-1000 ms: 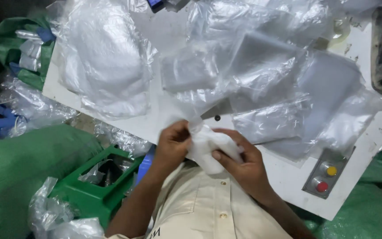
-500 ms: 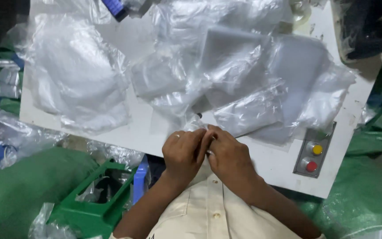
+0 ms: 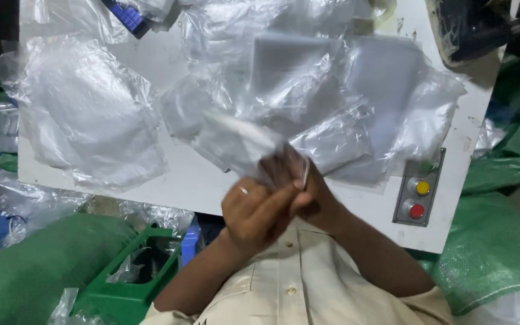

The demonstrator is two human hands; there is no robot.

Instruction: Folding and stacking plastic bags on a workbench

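My left hand, with a ring on one finger, and my right hand are pressed together just over the near edge of a white table. Between them they pinch a clear plastic bag with something white inside; it sticks up and to the left, blurred by motion. Behind the bag lies a heap of clear plastic bags covering the middle of the table.
A second pile of clear bags lies at the table's left. A grey button panel with a yellow button and a red button sits at the right. A green crate and green sacks stand below.
My hands have lifted from my chest toward the table. The white wad once cupped in them now shows as a bag raised up and left between my fingers.
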